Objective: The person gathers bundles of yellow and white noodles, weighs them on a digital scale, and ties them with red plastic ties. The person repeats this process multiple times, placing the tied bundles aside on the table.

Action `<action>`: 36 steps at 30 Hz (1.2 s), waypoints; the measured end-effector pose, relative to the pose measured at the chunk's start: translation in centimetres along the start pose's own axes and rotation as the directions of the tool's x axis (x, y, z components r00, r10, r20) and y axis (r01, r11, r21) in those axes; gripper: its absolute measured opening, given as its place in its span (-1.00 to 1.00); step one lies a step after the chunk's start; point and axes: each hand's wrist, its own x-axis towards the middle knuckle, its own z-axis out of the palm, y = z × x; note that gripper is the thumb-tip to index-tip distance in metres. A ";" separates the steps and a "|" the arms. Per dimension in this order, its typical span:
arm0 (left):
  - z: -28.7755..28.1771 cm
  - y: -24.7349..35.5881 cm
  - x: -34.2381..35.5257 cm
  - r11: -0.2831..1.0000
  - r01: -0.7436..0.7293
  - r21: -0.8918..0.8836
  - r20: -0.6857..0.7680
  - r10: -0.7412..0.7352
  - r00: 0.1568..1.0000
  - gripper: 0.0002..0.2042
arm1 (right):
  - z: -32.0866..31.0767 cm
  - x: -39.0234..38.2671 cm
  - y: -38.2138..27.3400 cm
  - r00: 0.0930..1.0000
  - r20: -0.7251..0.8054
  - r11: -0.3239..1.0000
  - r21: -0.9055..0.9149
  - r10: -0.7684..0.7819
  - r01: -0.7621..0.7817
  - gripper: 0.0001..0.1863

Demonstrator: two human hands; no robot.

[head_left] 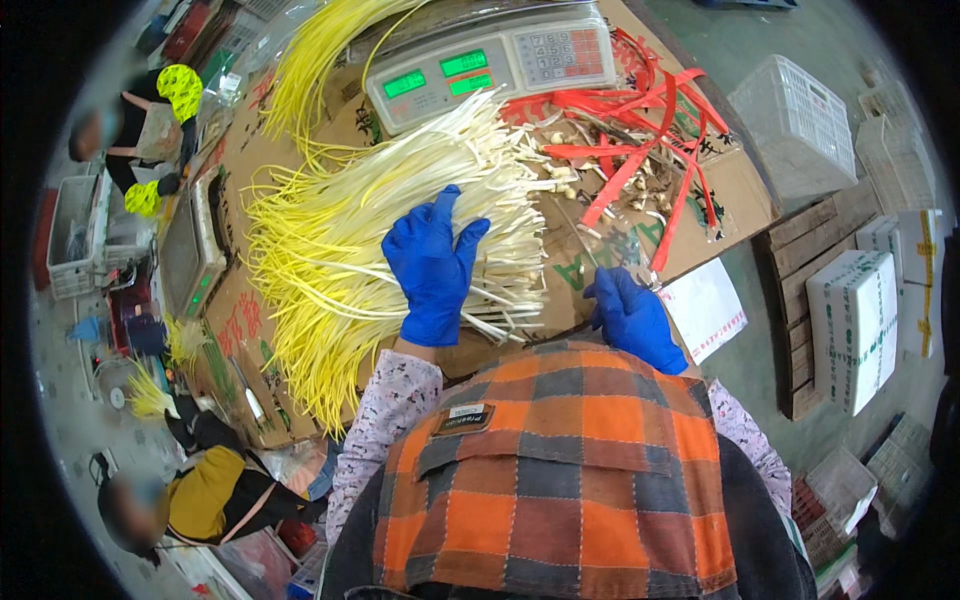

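Observation:
A broad heap of yellow chives (pixel 340 245) lies on the cardboard-covered table, white stem ends to the right, yellow leaf tips to the left. My left hand (pixel 432 262), in a blue glove, rests on the white stems with thumb and forefinger apart. To the right of the heap, my blue-gloved right hand (pixel 634 318) is closed around a thin knife (pixel 590 252), its narrow blade slanting up and left toward the stem ends. The fingers hide most of its handle. Red ribbon strips (pixel 620 180) lie tangled beyond, over trimmed root scraps (pixel 640 190).
A digital scale (pixel 490 70) stands at the table's far side, more chives (pixel 305 75) to its left. White paper (pixel 705 308) sits by the right table edge. White crates (pixel 795 120), a wooden pallet (pixel 795 290) and a foam box (pixel 855 330) are right. Two people work at left.

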 end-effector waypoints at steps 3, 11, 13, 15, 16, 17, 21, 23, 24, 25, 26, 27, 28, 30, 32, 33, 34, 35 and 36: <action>0.0 -0.1 0.6 0.999 0.010 0.036 0.061 -0.012 0.998 -0.51 | -1.6 -1.3 -3.5 0.976 0.211 0.998 0.033 0.046 -0.054 -0.66; -0.3 -0.6 0.9 1.000 -0.005 -0.008 0.051 0.006 0.999 -0.51 | -2.5 -2.6 -3.0 0.936 0.325 0.969 -0.151 -0.136 0.194 -0.74; -0.1 -0.7 0.9 0.998 -0.038 -0.056 -0.008 0.038 0.999 -0.48 | -2.5 -2.8 -3.0 0.930 0.341 0.967 -0.159 -0.135 0.198 -0.74; -0.3 -0.8 0.9 0.993 -0.060 -0.103 -0.029 0.057 0.998 -0.48 | -2.3 -2.9 -3.5 0.926 0.355 0.961 -0.189 -0.125 0.202 -0.74; -0.4 -0.9 1.0 0.993 -0.055 -0.105 0.013 0.057 0.998 -0.43 | -2.1 -2.7 -3.4 0.912 0.375 0.948 -0.196 -0.164 0.251 -0.73; -0.7 -0.8 0.9 0.995 -0.046 -0.090 0.039 0.050 0.998 -0.41 | -1.8 -2.2 -3.4 0.896 0.394 0.932 -0.202 -0.202 0.299 -0.71; -1.8 -0.5 0.6 0.997 -0.036 -0.062 0.102 0.043 0.994 -0.38 | 0.1 -1.0 -4.1 0.901 0.411 0.910 -0.303 -0.143 0.283 -0.68; -1.9 -0.7 0.6 0.996 -0.052 -0.066 0.102 0.059 0.993 -0.38 | 0.0 -1.4 -4.2 0.920 0.352 0.872 -0.379 -0.174 0.310 -0.68; -2.1 -0.9 0.6 0.995 -0.063 -0.072 0.101 0.070 0.992 -0.38 | -0.4 -1.8 -3.9 0.932 0.316 0.863 -0.407 -0.176 0.300 -0.68; -2.2 -1.1 0.6 0.994 -0.073 -0.077 0.099 0.081 0.992 -0.38 | -0.9 -2.2 -3.5 0.944 0.279 0.853 -0.434 -0.178 0.290 -0.68; -2.5 -1.2 0.5 0.993 -0.096 -0.065 0.054 0.099 0.994 -0.38 | -1.5 -2.7 -3.1 0.955 0.243 0.875 -0.409 -0.168 0.258 -0.67; -2.7 -1.3 0.4 0.991 -0.118 -0.056 0.008 0.118 0.993 -0.38 | -2.0 -3.1 -3.1 0.971 0.196 0.892 -0.401 -0.139 0.209 -0.66; -3.0 -1.4 0.2 0.989 -0.139 -0.044 -0.037 0.137 0.990 -0.38 | -2.5 -3.7 -3.2 0.983 0.149 0.907 -0.390 -0.109 0.159 -0.65; -3.8 -1.7 0.0 0.989 -0.138 -0.057 -0.051 0.135 0.989 -0.39 | -3.4 -4.6 -2.9 0.994 0.072 0.936 -0.337 -0.081 0.101 -0.62; -4.9 -1.9 -0.5 0.987 -0.122 -0.105 -0.022 0.120 0.993 -0.38 | -3.7 -5.3 -3.1 0.998 0.003 0.959 -0.277 -0.066 0.064 -0.64; -5.2 -2.0 -0.9 0.989 -0.121 -0.088 -0.003 0.121 0.993 -0.37 | -3.9 -5.5 -3.2 0.998 -0.030 0.968 -0.244 -0.058 0.049 -0.64; -5.4 -2.0 -1.4 0.990 -0.120 -0.071 0.016 0.121 0.992 -0.36 | -4.3 -5.4 -2.3 0.996 -0.027 0.964 -0.258 -0.080 0.070 -0.65; -5.5 -2.1 -1.7 0.991 -0.119 -0.054 0.036 0.121 0.992 -0.35 | -4.3 -5.6 -2.2 0.994 -0.055 0.967 -0.240 -0.096 0.080 -0.65; -5.1 -2.3 -2.3 0.992 -0.110 -0.055 0.080 0.114 0.990 -0.27 | -4.2 -5.6 -2.1 0.990 -0.080 0.970 -0.222 -0.114 0.093 -0.65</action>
